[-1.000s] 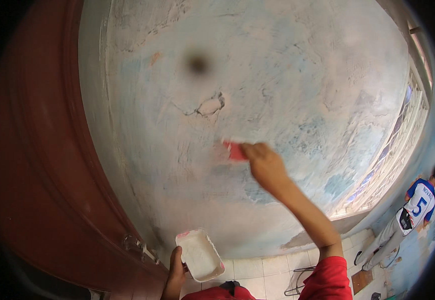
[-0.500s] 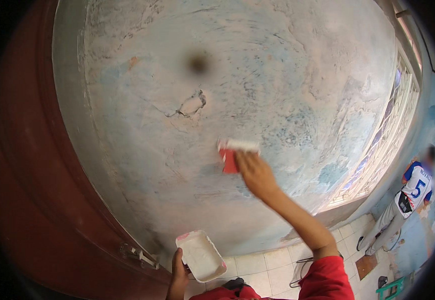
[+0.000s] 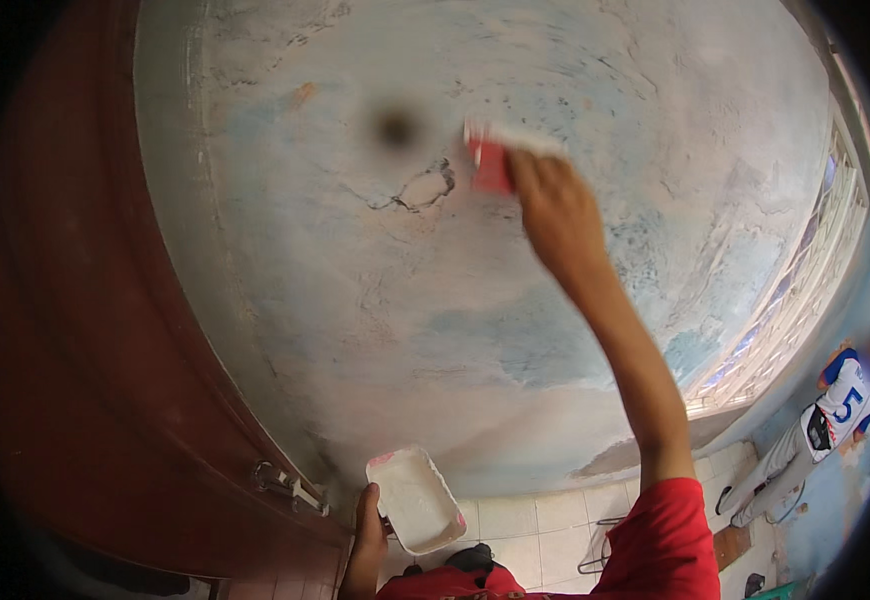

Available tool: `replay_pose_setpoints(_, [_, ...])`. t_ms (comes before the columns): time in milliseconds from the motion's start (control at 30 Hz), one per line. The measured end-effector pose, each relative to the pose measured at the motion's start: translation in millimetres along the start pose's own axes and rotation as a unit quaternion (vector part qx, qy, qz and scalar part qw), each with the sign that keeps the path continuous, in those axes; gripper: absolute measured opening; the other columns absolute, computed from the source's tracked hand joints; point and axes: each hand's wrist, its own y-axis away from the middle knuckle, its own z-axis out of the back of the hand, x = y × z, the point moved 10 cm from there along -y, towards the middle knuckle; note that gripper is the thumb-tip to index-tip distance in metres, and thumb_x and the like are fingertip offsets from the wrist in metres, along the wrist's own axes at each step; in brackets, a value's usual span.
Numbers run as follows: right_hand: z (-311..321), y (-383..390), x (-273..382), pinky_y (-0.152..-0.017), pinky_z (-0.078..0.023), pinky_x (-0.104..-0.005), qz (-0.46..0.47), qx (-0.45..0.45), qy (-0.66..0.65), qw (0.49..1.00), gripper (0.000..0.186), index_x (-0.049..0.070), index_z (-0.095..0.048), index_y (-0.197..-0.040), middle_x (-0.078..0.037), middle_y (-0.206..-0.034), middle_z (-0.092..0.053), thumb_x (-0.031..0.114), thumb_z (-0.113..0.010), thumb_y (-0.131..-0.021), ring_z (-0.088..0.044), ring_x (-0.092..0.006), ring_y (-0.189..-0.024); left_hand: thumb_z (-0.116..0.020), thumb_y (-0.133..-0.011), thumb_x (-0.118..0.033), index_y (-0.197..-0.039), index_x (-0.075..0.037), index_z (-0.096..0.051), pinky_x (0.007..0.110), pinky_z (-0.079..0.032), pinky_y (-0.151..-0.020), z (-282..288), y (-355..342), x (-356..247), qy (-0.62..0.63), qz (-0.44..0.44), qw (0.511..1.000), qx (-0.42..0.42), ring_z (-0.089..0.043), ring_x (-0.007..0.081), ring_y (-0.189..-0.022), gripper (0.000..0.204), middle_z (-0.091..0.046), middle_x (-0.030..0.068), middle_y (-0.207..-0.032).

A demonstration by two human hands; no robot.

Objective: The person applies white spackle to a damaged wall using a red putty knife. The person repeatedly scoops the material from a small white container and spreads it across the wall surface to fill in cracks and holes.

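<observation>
While the right hand grips a scraper near mottled plaster, the left hand clasps a rectangular tray

Far to your right, a co-worker's white-and-blue jersey carries printing on its back. You can make out one large blue numeral in the middle of the white panel, tilted in your view along with the wearer's body. Above it, toward the shoulders, you see smaller blue lettering, partly blurred and too small for you to read in full.
</observation>
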Motion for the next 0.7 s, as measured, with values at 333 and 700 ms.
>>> replay_pose_setpoints(333, [-66, 161, 39, -0.087, -0.056, -0.0416, -0.007, 0.124, -0.156, 0.98, 0.041, -0.001, -0.062, -0.127, -0.016, -0.112, -0.068, 0.002, -0.057, -0.086, -0.065, -0.0329, -0.104, -0.056, -0.097, -0.059, -0.14, -0.011, -0.053, 0.037, -0.057, -0.077, 1, -2, 0, 0.025, -0.03, 0.999, -0.029, -0.069, 0.0232, -0.105, 0.064, -0.066, 0.0085, -0.123])
replay_pose_setpoints(700, [-35, 44, 35, -0.082, -0.059, -0.0394, 0.072, -0.035, -0.009, 0.997, 0.046, -0.011, -0.058, -0.127, -0.023, -0.118, -0.065, 0.004, -0.06, -0.084, -0.064, -0.035, -0.105, -0.056, -0.096, -0.061, -0.141, -0.013, -0.054, 0.037, -0.056, -0.074, -3, 5, 3, 0.031, -0.021, 0.997, -0.07, -0.068, 0.0203, -0.107, 0.066, -0.067, 0.006, -0.125])
